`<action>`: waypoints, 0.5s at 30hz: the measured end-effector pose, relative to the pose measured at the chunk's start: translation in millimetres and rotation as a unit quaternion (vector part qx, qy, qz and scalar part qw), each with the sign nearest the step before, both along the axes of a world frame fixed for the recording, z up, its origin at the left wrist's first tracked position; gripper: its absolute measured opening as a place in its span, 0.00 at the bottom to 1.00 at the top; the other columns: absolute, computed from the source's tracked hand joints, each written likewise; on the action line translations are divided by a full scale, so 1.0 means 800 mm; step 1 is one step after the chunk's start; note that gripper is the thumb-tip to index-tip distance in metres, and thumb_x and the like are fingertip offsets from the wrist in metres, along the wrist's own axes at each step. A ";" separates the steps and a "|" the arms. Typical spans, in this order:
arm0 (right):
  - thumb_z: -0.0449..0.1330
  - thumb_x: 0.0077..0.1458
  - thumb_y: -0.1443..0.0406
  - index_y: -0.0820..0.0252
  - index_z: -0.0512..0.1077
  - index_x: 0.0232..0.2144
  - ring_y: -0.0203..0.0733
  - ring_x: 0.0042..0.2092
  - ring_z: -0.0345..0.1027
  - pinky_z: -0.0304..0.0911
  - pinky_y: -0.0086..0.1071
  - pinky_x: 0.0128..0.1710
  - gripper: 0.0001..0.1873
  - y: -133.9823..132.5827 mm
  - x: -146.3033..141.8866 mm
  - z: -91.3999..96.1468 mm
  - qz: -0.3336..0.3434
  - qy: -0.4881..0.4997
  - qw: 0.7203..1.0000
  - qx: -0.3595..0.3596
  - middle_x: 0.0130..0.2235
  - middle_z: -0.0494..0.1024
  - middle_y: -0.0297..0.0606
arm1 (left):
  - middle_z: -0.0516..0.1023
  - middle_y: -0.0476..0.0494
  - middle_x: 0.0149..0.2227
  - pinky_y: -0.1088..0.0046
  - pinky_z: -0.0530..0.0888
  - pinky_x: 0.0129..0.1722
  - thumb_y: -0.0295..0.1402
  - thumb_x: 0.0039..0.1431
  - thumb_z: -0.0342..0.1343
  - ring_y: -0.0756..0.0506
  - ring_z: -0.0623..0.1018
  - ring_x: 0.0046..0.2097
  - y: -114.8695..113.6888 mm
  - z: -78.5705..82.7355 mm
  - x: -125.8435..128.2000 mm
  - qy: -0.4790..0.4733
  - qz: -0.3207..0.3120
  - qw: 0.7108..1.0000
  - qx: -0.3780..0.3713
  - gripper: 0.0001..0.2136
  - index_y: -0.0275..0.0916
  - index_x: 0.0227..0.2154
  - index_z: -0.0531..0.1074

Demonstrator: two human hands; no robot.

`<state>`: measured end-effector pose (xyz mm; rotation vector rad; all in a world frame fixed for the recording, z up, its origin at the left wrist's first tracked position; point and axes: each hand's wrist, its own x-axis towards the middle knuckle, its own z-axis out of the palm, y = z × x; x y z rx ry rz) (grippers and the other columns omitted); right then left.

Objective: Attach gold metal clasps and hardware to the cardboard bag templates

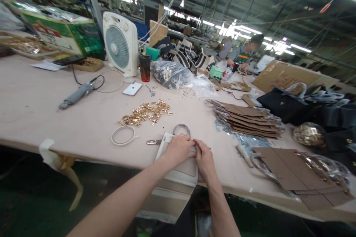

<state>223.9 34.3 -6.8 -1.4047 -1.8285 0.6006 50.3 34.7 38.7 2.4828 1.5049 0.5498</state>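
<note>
Head view: The work item is one cream bag [178, 185], at the near edge of the table [94, 129], its upper part on the tabletop and its lower part hanging past the edge. The left hand [180, 150] lies over the upper part with fingers bent. The right hand [204, 157] is at the right border, fingers curled in, fingertips close to those of the left. Whether either hand pinches a small part cannot be told; the fingers cover the contact area.

Step in hand, as judged: two-handed close work at the bag's upper part. The next move appears to call for a steady left hand and fine fingertip control on the right.

Count: one brown strap with a metal end [154, 142], left of the bag; two tape rolls, a cream tape roll [123, 136] to the left and a clear tape roll [182, 129] just beyond the hands; one powered screwdriver [76, 96], far left; one smartphone [132, 89]; one lidded cup [144, 68]; one box fan [122, 42]. Brown panels form two groups at right, a far stack [250, 120] and a near stack [289, 174]. The gold-coloured fittings [146, 113] form one loose pile, too jumbled to count.
</note>
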 end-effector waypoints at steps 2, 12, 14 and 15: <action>0.51 0.65 0.58 0.60 0.77 0.54 0.52 0.58 0.74 0.65 0.52 0.64 0.23 -0.002 0.004 -0.005 -0.013 -0.003 1.000 -0.018 0.57 0.80 0.49 | 0.80 0.44 0.44 0.62 0.72 0.46 0.44 0.61 0.65 0.38 0.77 0.49 0.002 0.001 -0.002 -0.017 -0.006 1.000 -0.016 0.14 0.47 0.47 0.79; 0.53 0.61 0.47 0.55 0.78 0.52 0.56 0.58 0.76 0.70 0.51 0.62 0.28 0.020 0.041 -0.061 -0.004 -0.014 0.999 -0.041 0.56 0.81 0.44 | 0.84 0.47 0.41 0.60 0.71 0.47 0.53 0.64 0.59 0.41 0.80 0.46 0.001 -0.019 0.003 -0.085 0.014 0.996 -0.028 0.16 0.48 0.43 0.81; 0.53 0.61 0.47 0.56 0.78 0.53 0.57 0.58 0.76 0.69 0.52 0.62 0.28 0.019 0.042 -0.057 -0.003 -0.013 0.998 -0.053 0.56 0.81 0.44 | 0.84 0.48 0.41 0.59 0.70 0.47 0.49 0.65 0.58 0.40 0.79 0.46 -0.001 -0.021 0.005 -0.090 0.020 0.995 -0.026 0.13 0.48 0.42 0.81; 0.54 0.60 0.46 0.56 0.78 0.53 0.56 0.59 0.76 0.70 0.51 0.62 0.29 0.019 0.041 -0.055 -0.001 -0.010 0.998 -0.058 0.56 0.81 0.44 | 0.84 0.48 0.41 0.58 0.70 0.47 0.47 0.66 0.58 0.40 0.79 0.46 -0.002 -0.021 0.005 -0.090 0.022 0.995 -0.024 0.12 0.48 0.41 0.81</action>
